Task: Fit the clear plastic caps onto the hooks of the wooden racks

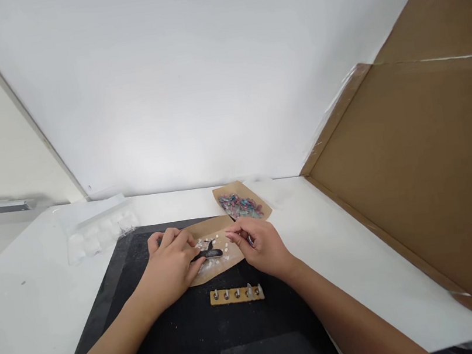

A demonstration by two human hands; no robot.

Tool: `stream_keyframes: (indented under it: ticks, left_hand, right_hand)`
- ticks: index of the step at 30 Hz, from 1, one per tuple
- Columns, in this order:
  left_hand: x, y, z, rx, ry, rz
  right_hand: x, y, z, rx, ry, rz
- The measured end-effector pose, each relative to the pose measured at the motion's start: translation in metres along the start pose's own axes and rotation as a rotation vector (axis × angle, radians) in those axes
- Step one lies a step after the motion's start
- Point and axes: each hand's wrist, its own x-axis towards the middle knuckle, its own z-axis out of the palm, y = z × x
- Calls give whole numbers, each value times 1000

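Note:
My left hand (pixel 173 263) is closed with its fingertips on a short black nail file (pixel 212 253), round-ended and dusted with white. Beneath lies a brown paper bag (pixel 209 277) with a clear window, with small white pieces (pixel 226 247) scattered over it. At the bag's right side my right hand (pixel 261 244) is pinched, thumb against forefinger; whatever sits between the tips is too small to name. Closer to me a wooden strip (pixel 232 300) carries a row of small metal holders with pale, clear nail tips (pixel 249 291) standing on some.
A black mat (pixel 188 332) covers the middle of the white table (pixel 12 317). Behind it lies another brown bag (pixel 237 187) of coloured pieces. A clear plastic tray (pixel 100 235) stands at the back left. Cardboard (pixel 417 173) rises along the right, a white wall (pixel 186 78) behind.

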Motion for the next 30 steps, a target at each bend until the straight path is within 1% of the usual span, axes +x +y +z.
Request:
stream_keyframes:
  ticks: [4,6,9,13,16,20,22,25,27,30]
  left_hand:
    - [-3,2,2,9,-6,-13]
    - [-3,2,3,50,-25,-15]
    - [-3,1,3,87,-48,-14]
    - [-1,0,-1,49,-10,-27]
    - [1,0,-4,-65,31,-66]
    - [2,3,-7,-255,101,-187]
    - [3,6,-9,-341,145,-237]
    - [5,11,-12,-442,202,-299]
    - [6,14,-13,-521,197,-311]
    - [8,19,-14,-689,148,-327]
  right_hand:
    - [0,-1,1,-58,-5,50]
    - [1,-1,2,-40,28,92]
    - [1,1,3,4,111,128]
    - [0,2,3,25,157,138]
    - [-1,1,2,73,165,119]
    - [-3,-5,1,156,224,65]
    - [-4,-10,1,173,248,23]
    - [-5,-15,4,170,237,-69]
    - [-5,-18,7,182,219,-123]
    - [-4,-19,10,206,220,-160]
